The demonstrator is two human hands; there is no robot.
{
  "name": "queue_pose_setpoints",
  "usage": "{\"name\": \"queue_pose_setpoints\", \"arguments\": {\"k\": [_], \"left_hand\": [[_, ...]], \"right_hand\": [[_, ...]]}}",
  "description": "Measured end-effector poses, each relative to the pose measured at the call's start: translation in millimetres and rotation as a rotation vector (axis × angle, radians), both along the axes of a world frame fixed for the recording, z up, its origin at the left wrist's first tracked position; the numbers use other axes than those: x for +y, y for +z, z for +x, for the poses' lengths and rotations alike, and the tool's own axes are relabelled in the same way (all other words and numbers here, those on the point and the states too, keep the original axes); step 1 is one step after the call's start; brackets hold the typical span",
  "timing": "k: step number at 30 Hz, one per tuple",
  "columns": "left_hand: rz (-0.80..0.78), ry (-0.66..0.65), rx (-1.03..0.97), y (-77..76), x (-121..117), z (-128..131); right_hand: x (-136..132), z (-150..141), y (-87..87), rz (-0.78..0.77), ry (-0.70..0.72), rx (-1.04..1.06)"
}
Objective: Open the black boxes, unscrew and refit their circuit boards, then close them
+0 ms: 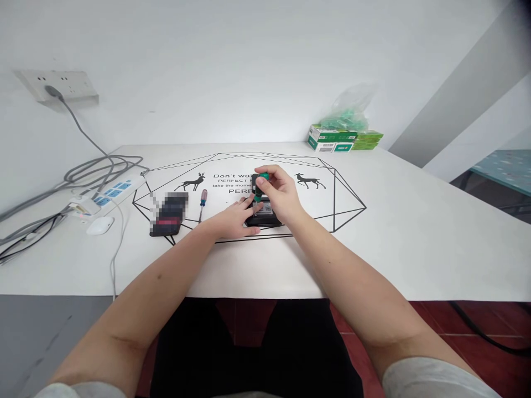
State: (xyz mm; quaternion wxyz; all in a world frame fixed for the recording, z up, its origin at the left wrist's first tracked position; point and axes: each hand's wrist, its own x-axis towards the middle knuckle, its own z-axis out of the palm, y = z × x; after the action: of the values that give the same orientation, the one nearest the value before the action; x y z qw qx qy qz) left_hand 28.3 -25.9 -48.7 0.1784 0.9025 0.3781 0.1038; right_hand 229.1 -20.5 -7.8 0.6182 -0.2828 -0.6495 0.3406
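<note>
My right hand is wrapped round the green-and-black handle of a screwdriver, held upright with its tip pointing down. Below it, a black boxy device with a pale label on top lies on the table; whether the tip touches it, I cannot make out. My left hand grips the device's left end, fingers across its top and thumb along the near edge. Left of that hand lies a second screwdriver with a red-and-blue handle. Farther left is a dark, partly pixelated object, perhaps a phone.
A white power strip with tangled grey cables occupies the left side, a white earbud case in front. Green-and-white boxes with a plastic bag stand against the wall. The white table carries printed deer and lettering.
</note>
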Motion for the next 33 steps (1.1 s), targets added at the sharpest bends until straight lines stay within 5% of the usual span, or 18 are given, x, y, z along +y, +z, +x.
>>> {"name": "queue_pose_setpoints", "arguments": {"k": [4, 11, 18, 25, 33], "left_hand": [[-0.018, 0.006, 0.020, 0.8, -0.8, -0.4], [-0.012, -0.044, 0.032, 5.3, -1.4, 0.7], [-0.030, -0.002, 0.063, 2.7, -0.4, -0.8], [0.036, -0.067, 0.009, -5.9, 5.8, -2.5], [0.078, -0.026, -0.012, -13.0, 7.7, -4.9]], "right_hand": [[-3.9, -1.6, 1.9, -0.083, 0.090, 0.085], [-3.4, -4.1, 0.6, 0.015, -0.051, -0.026], [-5.8, -2.7, 1.4, -0.059, 0.062, 0.063], [-1.1, -3.5, -1.0, 0.075, -0.134, -0.065], [-1.6, -3.2, -3.7, 0.012, -0.022, 0.026]]}}
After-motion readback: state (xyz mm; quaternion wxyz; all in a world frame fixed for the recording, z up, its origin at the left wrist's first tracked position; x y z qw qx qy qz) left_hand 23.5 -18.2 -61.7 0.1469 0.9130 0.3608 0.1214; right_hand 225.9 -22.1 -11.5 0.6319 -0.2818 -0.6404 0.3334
